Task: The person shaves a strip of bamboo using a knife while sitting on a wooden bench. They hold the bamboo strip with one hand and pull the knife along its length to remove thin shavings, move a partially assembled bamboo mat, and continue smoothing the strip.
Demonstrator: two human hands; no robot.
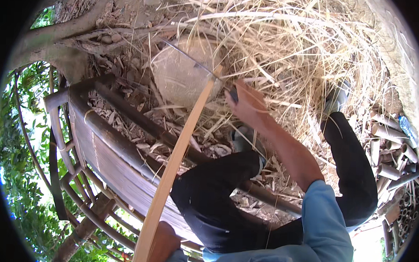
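Note:
A long, pale strip (171, 169), probably split bamboo, slants from the lower edge up to a round, tan block (183, 79); whether the block is wood or stone I cannot tell. My left hand (165, 242) is closed around the strip's near end, its fingers partly hidden behind it. My right hand (248, 102) grips the dark handle of a long knife. The thin knife blade (189, 57) reaches up and left over the block and crosses the strip close to its far tip. Whether the edge bites into the strip cannot be made out.
Loose pale shavings (295, 46) cover the ground beyond and right of the block. A dark bamboo bench (125, 151) runs along the left. My feet are on the ground ahead. Cut bamboo tubes (388, 151) and a blue plastic bottle (407, 127) lie at far right.

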